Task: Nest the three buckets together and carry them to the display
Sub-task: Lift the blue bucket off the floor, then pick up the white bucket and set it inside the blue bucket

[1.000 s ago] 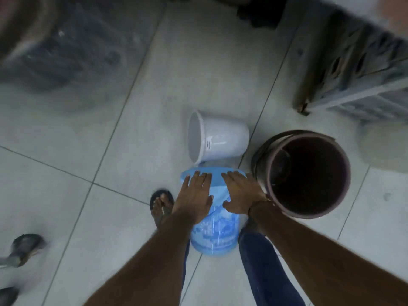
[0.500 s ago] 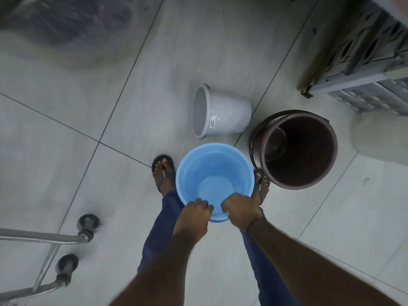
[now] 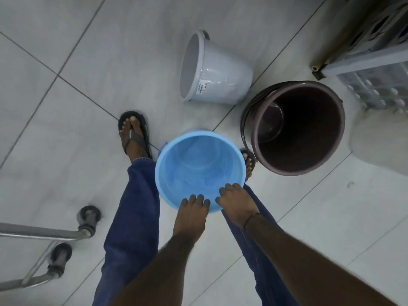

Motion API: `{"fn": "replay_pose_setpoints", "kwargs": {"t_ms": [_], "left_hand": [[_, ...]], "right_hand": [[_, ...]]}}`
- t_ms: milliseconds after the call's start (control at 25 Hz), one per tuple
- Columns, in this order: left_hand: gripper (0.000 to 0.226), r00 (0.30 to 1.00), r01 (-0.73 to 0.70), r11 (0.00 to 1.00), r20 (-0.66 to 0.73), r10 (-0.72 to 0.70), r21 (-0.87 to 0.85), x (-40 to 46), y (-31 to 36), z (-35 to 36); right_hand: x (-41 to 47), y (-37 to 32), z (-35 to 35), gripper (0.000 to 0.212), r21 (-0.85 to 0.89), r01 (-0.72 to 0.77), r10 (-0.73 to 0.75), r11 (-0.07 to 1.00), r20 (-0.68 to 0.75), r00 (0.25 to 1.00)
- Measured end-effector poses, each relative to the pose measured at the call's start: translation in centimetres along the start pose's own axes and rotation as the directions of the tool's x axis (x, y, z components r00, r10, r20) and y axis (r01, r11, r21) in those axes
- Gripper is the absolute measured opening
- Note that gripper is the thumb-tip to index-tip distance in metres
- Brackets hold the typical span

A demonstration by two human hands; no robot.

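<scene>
both hands' fingers hold blue bucket [image 3: 199, 171] rim | white bucket [image 3: 215, 71] toppled | brown bucket [image 3: 295, 127] upright

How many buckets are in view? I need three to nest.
3: the blue bucket held in both hands, the white bucket lying on its side ahead, the brown bucket upright at right.

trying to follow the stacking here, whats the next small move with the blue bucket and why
Probably swing the blue bucket to the right and lower it into the brown bucket. Both hands, left hand and right hand, grip its near rim, mouth up; the brown one stands upright, open and looks wider. The white bucket lies on its side.
</scene>
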State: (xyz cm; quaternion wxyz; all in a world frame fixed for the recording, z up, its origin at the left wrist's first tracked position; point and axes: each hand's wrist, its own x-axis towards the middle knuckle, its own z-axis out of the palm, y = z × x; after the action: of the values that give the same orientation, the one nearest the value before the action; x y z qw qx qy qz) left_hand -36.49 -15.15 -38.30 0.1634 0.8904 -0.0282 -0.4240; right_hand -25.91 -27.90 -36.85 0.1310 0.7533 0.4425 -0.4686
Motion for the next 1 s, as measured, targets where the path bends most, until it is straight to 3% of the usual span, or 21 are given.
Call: {"fn": "replay_pose_setpoints", "kwargs": {"t_ms": [200, 280, 520, 600, 720, 800, 880, 1000], "left_hand": [[0.025, 0.995, 0.09, 0.995, 0.037, -0.088, -0.045, -1.4, 0.7, -2.9], [0.023, 0.996, 0.092, 0.993, 0.005, -0.092, -0.074, -2.0, 0.9, -6.4], [0.024, 0.956, 0.171, 0.95, -0.188, -0.224, -0.261, 1.4, -0.8, -19.7], [0.019, 0.894, 0.212, 0.863, -0.265, -0.361, -0.458, 4.6, -2.3, -21.1], [0.033, 0.767, 0.275, 0.524, -0.145, -0.625, -0.806, 11.9, -5.0, -21.5], [0.051, 0.767, 0.239, 0.432, -0.104, -0.633, -0.87, 17.4, -6.7, -20.3], [0.053, 0.805, 0.173, 0.506, -0.175, -0.567, -0.845, 21.2, -8.0, -18.9], [0.029, 0.841, 0.159, 0.672, -0.258, -0.476, -0.723, 23.7, -9.8, -17.8]], "right_hand": [[-2.1, 1.1, -3.5, 0.026, 0.0, 0.021, -0.021, 1.0, -0.021, 1.0], [-3.8, 2.0, -7.1, 0.026, -0.012, 0.007, -0.008, 1.0, -0.027, 1.0], [-2.4, 7.4, -21.0, 0.027, -0.054, -0.107, 0.092, 0.993, -0.241, 0.966], [0.9, 9.0, -23.9, 0.029, -0.047, -0.103, 0.083, 0.994, -0.32, 0.944], [9.2, 11.7, -26.2, 0.042, -0.124, -0.104, 0.042, 0.987, -0.43, 0.902], [15.3, 13.3, -26.9, 0.052, -0.298, -0.113, -0.028, 0.948, -0.432, 0.902], [19.4, 14.3, -27.2, 0.045, -0.48, -0.053, -0.085, 0.876, -0.262, 0.961], [21.5, 15.5, -28.0, 0.021, -0.599, 0.026, -0.134, 0.8, -0.135, 0.982]]}}
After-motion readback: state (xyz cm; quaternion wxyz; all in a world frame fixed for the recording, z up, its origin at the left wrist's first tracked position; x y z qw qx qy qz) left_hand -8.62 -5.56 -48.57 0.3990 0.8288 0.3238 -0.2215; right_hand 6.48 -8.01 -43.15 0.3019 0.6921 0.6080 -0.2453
